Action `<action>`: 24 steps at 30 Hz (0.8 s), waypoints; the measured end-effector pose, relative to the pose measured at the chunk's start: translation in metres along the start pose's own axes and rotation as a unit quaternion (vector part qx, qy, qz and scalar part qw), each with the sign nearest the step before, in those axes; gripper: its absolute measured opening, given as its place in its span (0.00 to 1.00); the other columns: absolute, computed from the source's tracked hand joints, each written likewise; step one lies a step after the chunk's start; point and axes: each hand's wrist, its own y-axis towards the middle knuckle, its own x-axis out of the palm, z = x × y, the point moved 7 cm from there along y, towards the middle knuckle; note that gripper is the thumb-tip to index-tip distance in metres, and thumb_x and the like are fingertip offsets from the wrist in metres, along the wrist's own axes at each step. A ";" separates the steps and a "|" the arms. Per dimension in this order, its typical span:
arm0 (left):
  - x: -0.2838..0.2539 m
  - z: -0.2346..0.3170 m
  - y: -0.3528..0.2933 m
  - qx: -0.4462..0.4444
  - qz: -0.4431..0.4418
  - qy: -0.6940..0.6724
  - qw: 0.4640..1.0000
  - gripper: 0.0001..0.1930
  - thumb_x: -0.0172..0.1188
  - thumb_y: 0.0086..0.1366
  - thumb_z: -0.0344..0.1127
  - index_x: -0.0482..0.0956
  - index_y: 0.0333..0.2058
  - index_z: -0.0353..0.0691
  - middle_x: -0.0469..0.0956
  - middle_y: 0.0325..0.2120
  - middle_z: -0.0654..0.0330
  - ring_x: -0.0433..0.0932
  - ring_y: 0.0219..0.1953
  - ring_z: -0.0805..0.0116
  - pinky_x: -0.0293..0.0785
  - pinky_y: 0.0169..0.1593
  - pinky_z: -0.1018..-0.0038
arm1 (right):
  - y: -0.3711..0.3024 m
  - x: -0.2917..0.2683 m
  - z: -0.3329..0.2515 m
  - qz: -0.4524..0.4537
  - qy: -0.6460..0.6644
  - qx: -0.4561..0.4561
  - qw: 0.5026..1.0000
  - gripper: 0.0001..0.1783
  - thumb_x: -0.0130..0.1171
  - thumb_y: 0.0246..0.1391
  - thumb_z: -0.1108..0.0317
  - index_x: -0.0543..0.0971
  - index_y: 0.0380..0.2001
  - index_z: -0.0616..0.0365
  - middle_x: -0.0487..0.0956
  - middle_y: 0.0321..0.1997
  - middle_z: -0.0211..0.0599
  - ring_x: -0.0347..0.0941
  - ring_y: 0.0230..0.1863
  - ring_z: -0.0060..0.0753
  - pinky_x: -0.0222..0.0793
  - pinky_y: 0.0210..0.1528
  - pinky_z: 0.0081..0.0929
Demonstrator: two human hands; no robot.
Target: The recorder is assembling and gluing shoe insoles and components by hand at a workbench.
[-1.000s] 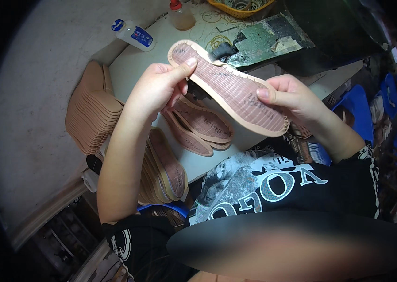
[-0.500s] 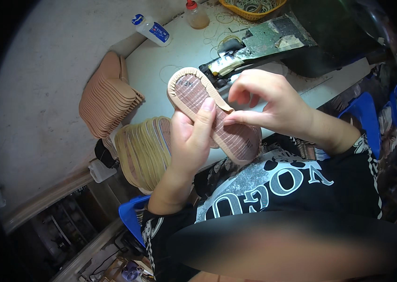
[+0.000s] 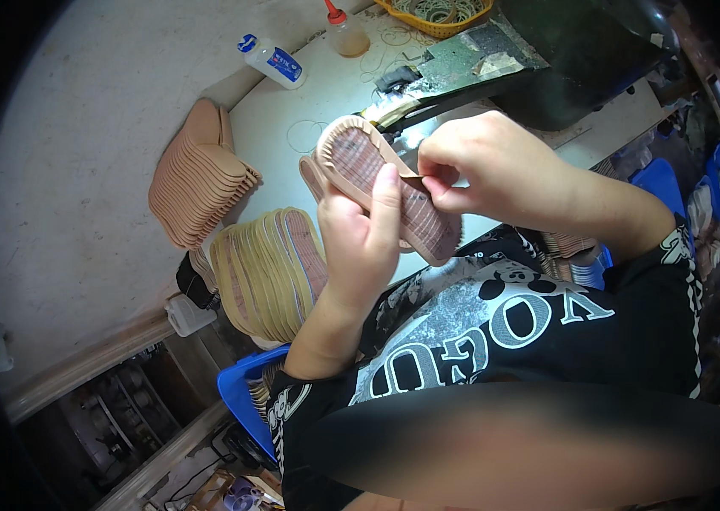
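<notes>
My left hand [image 3: 360, 234] is wrapped round a shoe insole [image 3: 355, 157], thumb pressed on its brown striped face. Pleated beige covering is folded over the rounded upper end; the lower end shows bare striped board. My right hand [image 3: 496, 162] pinches the loose edge of the beige covering [image 3: 404, 170] at the insole's right side, near its middle. Behind this insole, a second beige insole [image 3: 309, 175] pokes out on the left, above my left hand. My left fingers are mostly hidden behind the insoles.
Beige insoles [image 3: 202, 179] are stacked against the wall at left, with yellowish sole pieces [image 3: 262, 272] nearer me. On the white table [image 3: 279, 128] stand a white bottle [image 3: 275, 64] and a red-capped bottle [image 3: 347, 36]. A sewing machine [image 3: 470, 64] and yellow basket [image 3: 441, 27] lie beyond.
My right fingers, apart beside the insole before, have closed on the edge of its covering. The insole has shifted slightly, and the second one behind shows more on the left.
</notes>
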 end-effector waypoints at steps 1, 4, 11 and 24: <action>-0.001 -0.012 -0.004 -0.081 0.006 -0.081 0.993 0.12 0.54 0.66 0.31 0.70 0.44 0.29 0.77 0.32 0.56 0.76 0.34 0.72 0.72 0.39 0.76 | -0.001 -0.002 0.000 0.016 0.016 -0.027 0.999 0.06 0.61 0.41 0.70 0.75 0.20 0.61 0.74 0.19 0.40 0.75 0.26 0.41 0.71 0.31 0.33; -0.014 -0.026 0.004 -0.070 0.098 -0.187 0.975 0.14 0.52 0.67 0.29 0.63 0.50 0.33 0.72 0.41 0.59 0.73 0.40 0.75 0.70 0.47 0.78 | -0.002 -0.003 0.017 -0.040 0.174 0.060 0.982 0.07 0.62 0.42 0.72 0.74 0.24 0.62 0.74 0.20 0.38 0.74 0.25 0.31 0.71 0.32 0.26; -0.022 -0.061 0.032 -0.130 0.083 -0.195 0.969 0.16 0.54 0.66 0.29 0.63 0.50 0.30 0.72 0.41 0.57 0.73 0.42 0.75 0.70 0.47 0.78 | -0.045 0.052 0.051 -0.045 0.432 0.273 0.858 0.17 0.66 0.50 0.66 0.70 0.38 0.58 0.71 0.32 0.24 0.67 0.35 0.12 0.65 0.39 0.14; -0.031 -0.075 0.070 -0.131 0.065 0.101 0.984 0.15 0.67 0.56 0.41 0.79 0.31 0.32 0.72 0.34 0.58 0.69 0.37 0.70 0.65 0.45 0.76 | -0.062 0.067 0.031 0.008 0.612 0.293 0.735 0.20 0.50 0.63 0.60 0.68 0.50 0.65 0.77 0.35 0.34 0.74 0.27 0.15 0.74 0.22 0.14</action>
